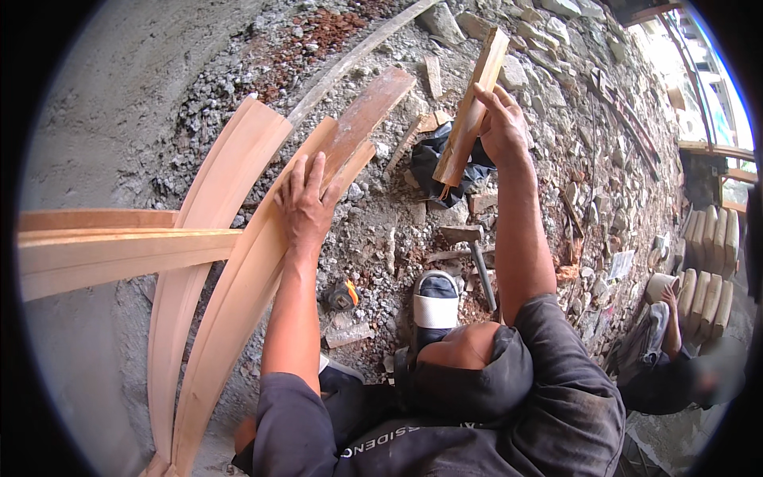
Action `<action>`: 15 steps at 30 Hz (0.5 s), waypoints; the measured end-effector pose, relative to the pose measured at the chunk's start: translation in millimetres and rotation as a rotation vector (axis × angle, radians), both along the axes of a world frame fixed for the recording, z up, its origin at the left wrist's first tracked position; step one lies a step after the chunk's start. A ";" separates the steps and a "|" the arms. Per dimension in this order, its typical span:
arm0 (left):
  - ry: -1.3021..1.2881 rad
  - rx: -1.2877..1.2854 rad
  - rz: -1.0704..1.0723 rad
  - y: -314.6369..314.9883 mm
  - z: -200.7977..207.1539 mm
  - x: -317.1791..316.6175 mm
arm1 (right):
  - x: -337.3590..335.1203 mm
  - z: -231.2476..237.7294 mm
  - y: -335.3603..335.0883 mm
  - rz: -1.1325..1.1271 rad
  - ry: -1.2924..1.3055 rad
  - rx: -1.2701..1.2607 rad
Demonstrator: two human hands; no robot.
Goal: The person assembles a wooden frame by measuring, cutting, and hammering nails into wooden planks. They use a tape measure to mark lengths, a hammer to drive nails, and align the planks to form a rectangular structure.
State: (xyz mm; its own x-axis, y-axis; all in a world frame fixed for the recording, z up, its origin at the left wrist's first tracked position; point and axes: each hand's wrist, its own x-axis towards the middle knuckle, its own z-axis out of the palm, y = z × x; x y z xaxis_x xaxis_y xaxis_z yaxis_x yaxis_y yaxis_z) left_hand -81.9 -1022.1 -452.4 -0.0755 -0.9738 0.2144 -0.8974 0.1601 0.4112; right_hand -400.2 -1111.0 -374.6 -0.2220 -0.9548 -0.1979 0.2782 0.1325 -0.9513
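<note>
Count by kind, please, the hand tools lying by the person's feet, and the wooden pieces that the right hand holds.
Hammer: 1
Tape measure: 1
Wooden piece in the right hand: 1
Total: 3

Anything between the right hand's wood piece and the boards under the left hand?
Nothing raised is visible between the wood piece and the boards; lying low in the gap are rubble, a thin wood strip and crumpled black material.

two hands (306, 205), one gripped wood length (469, 115), one hammer (482, 277), one tape measure (342, 297), one co-worker (664, 391)
</note>
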 end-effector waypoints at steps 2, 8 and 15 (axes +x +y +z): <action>0.000 0.004 0.004 -0.3 0.5 1.2 | 6.9 1.0 -2.3 0.026 0.043 0.016; 0.010 0.073 0.004 1.0 3.9 1.7 | 21.8 6.6 3.0 0.032 0.057 0.031; 0.023 0.016 0.012 0.1 0.2 1.3 | 29.9 7.4 13.9 0.054 0.037 0.064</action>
State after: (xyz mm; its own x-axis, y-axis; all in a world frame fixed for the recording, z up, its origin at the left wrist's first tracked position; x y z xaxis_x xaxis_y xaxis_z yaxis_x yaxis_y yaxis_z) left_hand -80.6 -1022.0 -452.2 -0.0589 -0.9780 0.2000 -0.8893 0.1424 0.4345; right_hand -370.3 -1097.1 -367.2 -0.1788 -0.9511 -0.2520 0.2339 0.2076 -0.9498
